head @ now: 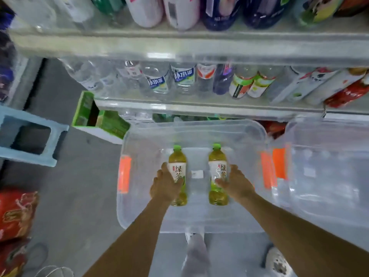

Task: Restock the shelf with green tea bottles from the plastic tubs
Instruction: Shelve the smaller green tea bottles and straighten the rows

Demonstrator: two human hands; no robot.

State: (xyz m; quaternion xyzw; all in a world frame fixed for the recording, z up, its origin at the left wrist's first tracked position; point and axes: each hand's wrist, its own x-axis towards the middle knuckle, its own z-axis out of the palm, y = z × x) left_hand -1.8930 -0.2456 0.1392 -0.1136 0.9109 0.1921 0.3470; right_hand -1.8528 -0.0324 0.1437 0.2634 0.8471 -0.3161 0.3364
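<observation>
- Two green tea bottles lie in the clear plastic tub [255, 128] on the floor, caps pointing toward the shelf [199, 108]; the left bottle [177, 162] and the right bottle [217, 162] are apart, with a small white label on the tub floor between them; no other bottles show in this tub.
- The left hand [166, 185] wraps the left bottle at its label, fingers curled round the body and closed on it; the right hand [233, 183] does the same on the right bottle, thumb lying across the label.
- Both bottles look full, the liquid reaching well up toward the neck; I judge them moderately heavy for one hand each, rigid while sealed, though thin plastic will give a little under a hard squeeze.
- The glossy label wrap is likely slick; a hold at mid-body, where the hands sit now, seems soundest; the narrow neck under the green cap would serve only for steadying.
- They are not fragile, yet a dropped one could roll or dent.
- A second clear tub [327, 176] stands just beside the first on the right; it is too blurred to tell what it holds.
- The lowest shelf opening lies just beyond the tub's far rim; its contents are too blurred to name.
</observation>
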